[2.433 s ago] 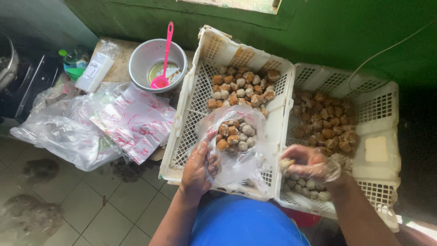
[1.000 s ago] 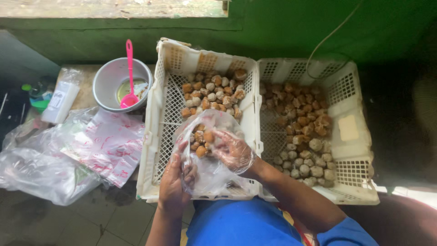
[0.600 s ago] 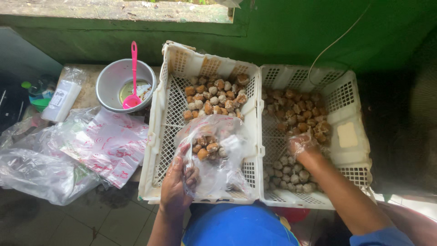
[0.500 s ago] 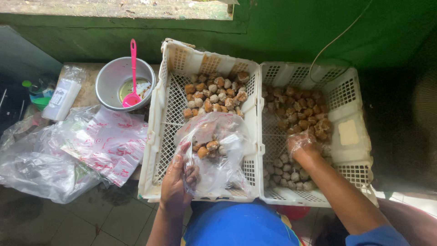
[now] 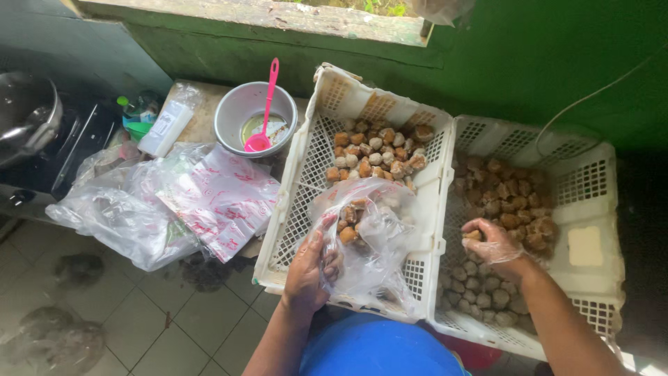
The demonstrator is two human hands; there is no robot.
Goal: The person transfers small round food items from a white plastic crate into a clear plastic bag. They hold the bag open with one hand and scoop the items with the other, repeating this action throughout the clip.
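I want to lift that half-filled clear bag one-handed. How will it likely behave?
The clear bag looks thin and crumpled, so it is probably floppy and will sag. The balls inside would likely roll to the bottom. The left hand grips its rim, which hints it slumps unsupported.

Left hand (image 5: pixel 306 268) holds a clear bag (image 5: pixel 372 240); right hand (image 5: pixel 490 244) grips meatballs (image 5: pixel 501 202).

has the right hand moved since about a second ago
Yes. The right hand was at the bag over the left crate; now it is in the right crate, among the balls.
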